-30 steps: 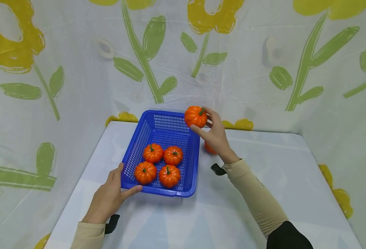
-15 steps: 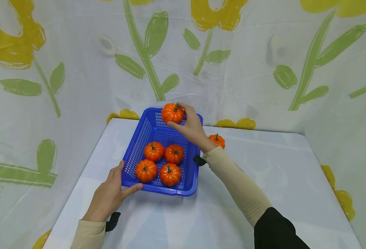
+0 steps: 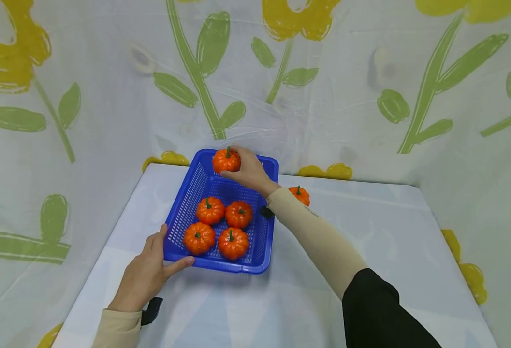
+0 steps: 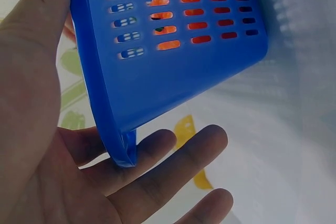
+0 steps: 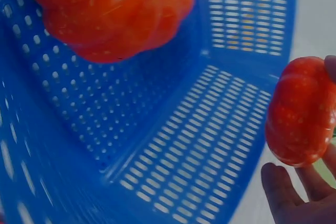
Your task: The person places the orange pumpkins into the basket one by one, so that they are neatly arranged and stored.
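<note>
At the far left corner of a blue plastic basket (image 3: 261, 263), my right hand (image 3: 248, 170) holds a small orange toy pumpkin (image 3: 226, 161) by its right side, above the basket floor. The right wrist view shows that pumpkin (image 5: 299, 114) between thumb and fingers, beyond the basket's slotted wall (image 5: 194, 145). Several more pumpkins (image 3: 210, 210) sit grouped in the near part of the basket. My left hand (image 3: 144, 273) holds the near left corner, thumb along the front rim. In the left wrist view its fingers (image 4: 173, 174) spread around the rim corner (image 4: 123, 153).
One more pumpkin (image 3: 299, 195) stands on the white table (image 3: 368, 232) right of the basket, partly behind the right sleeve (image 3: 316, 237). A flower-printed curtain (image 3: 333, 116) hangs behind the table and along its sides.
My right hand has carried its pumpkin leftward from the basket's right edge to its far left corner, and slightly lower. The pumpkin on the table shows more now. My left hand has stayed at its corner.
</note>
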{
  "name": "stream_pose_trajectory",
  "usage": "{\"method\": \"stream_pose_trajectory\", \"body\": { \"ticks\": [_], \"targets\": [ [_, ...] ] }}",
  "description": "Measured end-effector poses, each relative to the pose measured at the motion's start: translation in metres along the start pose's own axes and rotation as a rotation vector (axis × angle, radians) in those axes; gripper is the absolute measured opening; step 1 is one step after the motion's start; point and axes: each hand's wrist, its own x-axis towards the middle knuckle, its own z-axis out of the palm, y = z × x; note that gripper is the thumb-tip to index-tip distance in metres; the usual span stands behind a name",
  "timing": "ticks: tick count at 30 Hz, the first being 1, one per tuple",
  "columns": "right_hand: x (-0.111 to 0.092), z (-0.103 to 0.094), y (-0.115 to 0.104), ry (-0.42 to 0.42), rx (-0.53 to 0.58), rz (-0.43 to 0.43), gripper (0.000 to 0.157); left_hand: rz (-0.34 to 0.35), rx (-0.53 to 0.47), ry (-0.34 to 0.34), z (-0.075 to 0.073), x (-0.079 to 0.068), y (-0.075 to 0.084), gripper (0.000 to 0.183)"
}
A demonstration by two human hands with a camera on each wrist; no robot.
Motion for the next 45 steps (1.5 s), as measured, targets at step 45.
{"method": "stream_pose_trajectory", "body": {
  "ticks": [45],
  "targets": [
    [-0.003, 0.053, 0.008, -0.239, -0.137, 0.209, 0.071, 0.018, 0.019, 0.004, -0.001, 0.000, 0.001, 0.124]
  ]
}}
